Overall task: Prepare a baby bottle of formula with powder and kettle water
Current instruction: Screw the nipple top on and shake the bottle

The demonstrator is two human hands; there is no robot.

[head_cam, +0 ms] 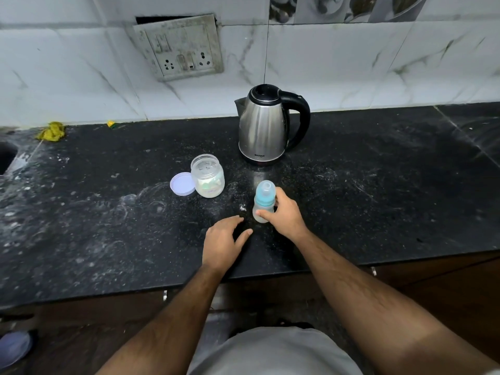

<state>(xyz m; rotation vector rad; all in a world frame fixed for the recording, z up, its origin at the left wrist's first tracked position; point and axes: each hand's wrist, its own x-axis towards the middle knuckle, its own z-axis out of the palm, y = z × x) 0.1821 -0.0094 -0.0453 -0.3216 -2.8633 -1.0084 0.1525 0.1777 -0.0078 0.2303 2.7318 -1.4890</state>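
My left hand (223, 243) lies nearest to me on the black counter (378, 198), palm down, fingers loosely spread and holding nothing. Just beyond it and to the right, my right hand (284, 213) is wrapped around the baby bottle (263, 201), thumb across the front of its clear lower body and fingers curled behind. The bottle stands upright on the counter with its blue collar and clear cap on, directly ahead of my right palm and just past the fingertips of my left. Further back on the left, the open powder jar (207, 180) stands with pale powder in its lower part, and its lid (182, 184) lies flat, touching its left side. Beyond both, near the tiled wall, the steel kettle (266, 125) sits with its lid shut, black handle to the right.
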